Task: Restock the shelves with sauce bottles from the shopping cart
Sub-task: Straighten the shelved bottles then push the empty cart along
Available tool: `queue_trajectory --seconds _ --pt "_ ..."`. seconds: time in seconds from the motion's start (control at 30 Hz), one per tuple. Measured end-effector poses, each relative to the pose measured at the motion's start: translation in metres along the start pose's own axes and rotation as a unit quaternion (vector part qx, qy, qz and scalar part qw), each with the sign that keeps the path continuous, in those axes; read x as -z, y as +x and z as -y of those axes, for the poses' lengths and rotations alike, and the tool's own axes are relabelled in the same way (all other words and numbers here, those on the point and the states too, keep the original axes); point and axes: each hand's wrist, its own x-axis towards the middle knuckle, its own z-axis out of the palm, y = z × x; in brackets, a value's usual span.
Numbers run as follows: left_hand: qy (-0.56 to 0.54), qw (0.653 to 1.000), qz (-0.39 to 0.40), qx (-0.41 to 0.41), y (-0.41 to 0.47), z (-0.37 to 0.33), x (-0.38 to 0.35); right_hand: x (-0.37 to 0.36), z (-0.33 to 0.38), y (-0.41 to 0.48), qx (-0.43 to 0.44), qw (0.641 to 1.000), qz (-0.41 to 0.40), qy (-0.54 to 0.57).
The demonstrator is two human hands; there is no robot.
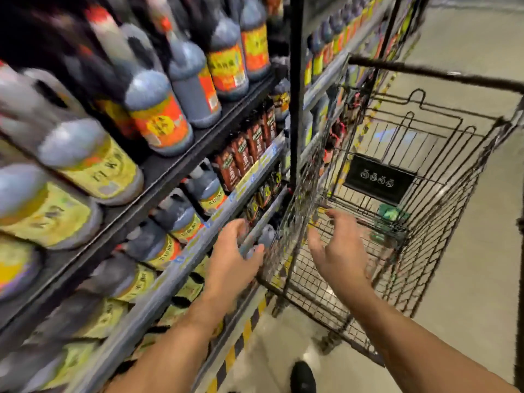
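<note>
Sauce bottle (266, 236): dark with a grey shoulder, at the front rail of a low shelf, just left of the cart; blurred.
Left hand (232, 259): fingers and thumb curled round the sauce bottle.
Right hand (338, 251): holds nothing; fingers spread wide, loosely bent, over the cart's near corner.
Shopping cart (453, 222): wire, beside the shelves; 1 green item (392, 214) inside.
Shelves (175, 171): rows of dark stocked bottles (158, 114) with yellow or orange labels.

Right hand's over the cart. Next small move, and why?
Probably reach the right hand further forward and down to the green-topped item at the far end of the shopping cart. The hand is open and holds nothing, and that item is the only stock visible in there. The left hand is curled at the shelf rail; blur hides what it holds.
</note>
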Motion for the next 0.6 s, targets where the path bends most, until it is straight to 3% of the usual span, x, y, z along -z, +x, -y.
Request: queue_trajectory --seconds 0.17,0.43,0.6 --pt "-0.016 0.994 -0.107 -0.033 -0.031 -0.011 0.086 0.001 0.109 0.003 0.135 0.986 -0.002 0.093" --pt "-0.070 0.959 -0.271 -0.053 -0.119 0.003 0.231 0.001 0.280 -0.057 0.325 0.918 0.006 0.227" --pt "-0.070 0.926 -0.369 -0.035 -0.185 0.042 0.303 -0.007 0.361 -0.120 0.392 0.879 0.023 0.270"
